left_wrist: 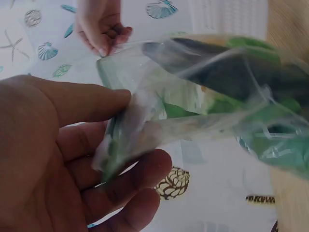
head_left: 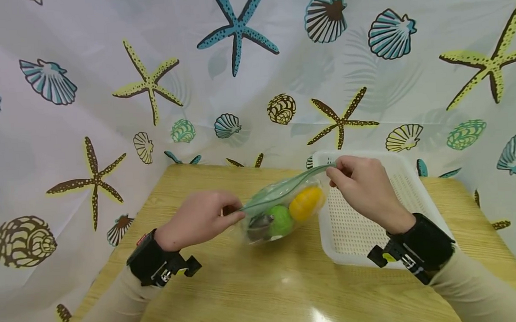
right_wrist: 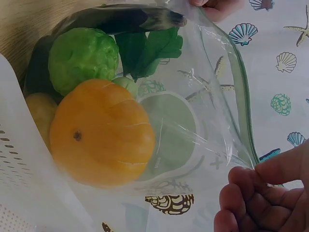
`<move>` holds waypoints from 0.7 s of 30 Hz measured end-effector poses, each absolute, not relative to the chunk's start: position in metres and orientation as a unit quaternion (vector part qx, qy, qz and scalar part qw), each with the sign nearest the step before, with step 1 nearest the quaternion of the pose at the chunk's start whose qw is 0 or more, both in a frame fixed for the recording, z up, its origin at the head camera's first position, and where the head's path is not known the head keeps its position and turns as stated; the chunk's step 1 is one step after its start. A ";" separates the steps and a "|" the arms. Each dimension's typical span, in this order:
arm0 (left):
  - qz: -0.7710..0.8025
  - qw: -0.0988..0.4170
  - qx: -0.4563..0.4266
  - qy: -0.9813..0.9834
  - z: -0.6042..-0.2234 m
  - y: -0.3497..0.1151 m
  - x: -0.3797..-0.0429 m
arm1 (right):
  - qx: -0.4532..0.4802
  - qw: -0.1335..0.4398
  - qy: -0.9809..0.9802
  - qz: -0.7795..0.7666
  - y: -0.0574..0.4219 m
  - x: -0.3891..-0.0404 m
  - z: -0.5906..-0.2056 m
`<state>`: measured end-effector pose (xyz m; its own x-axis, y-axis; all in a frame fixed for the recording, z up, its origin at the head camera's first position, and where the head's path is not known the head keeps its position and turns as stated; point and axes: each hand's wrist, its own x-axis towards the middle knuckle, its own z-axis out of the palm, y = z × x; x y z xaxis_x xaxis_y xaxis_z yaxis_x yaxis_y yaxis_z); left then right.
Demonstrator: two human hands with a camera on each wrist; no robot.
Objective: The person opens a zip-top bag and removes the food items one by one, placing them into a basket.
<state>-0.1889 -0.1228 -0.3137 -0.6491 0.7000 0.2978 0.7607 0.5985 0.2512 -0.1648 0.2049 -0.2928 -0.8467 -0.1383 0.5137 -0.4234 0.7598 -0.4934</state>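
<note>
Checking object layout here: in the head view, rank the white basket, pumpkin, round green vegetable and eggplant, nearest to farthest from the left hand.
From the left hand:
1. Eggplant: left in the bag
2. Round green vegetable: middle
3. Pumpkin: right in the bag
4. White basket: farther right

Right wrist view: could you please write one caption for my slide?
Right hand pinching a clear bag by its edge, with orange pumpkin, round green vegetable and eggplant inside.
</note>
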 end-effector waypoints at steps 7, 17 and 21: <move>-0.254 0.001 -0.394 -0.883 -0.309 -0.124 -0.203 | 0.171 0.192 -0.921 0.293 0.207 -0.163 -0.295; -0.461 -0.141 -0.361 -0.798 -0.319 -0.122 -0.214 | 0.204 0.150 -0.928 0.275 0.201 -0.164 -0.300; -0.512 -0.096 -0.351 -0.778 -0.318 -0.115 -0.214 | 0.211 0.145 -0.934 0.250 0.199 -0.161 -0.301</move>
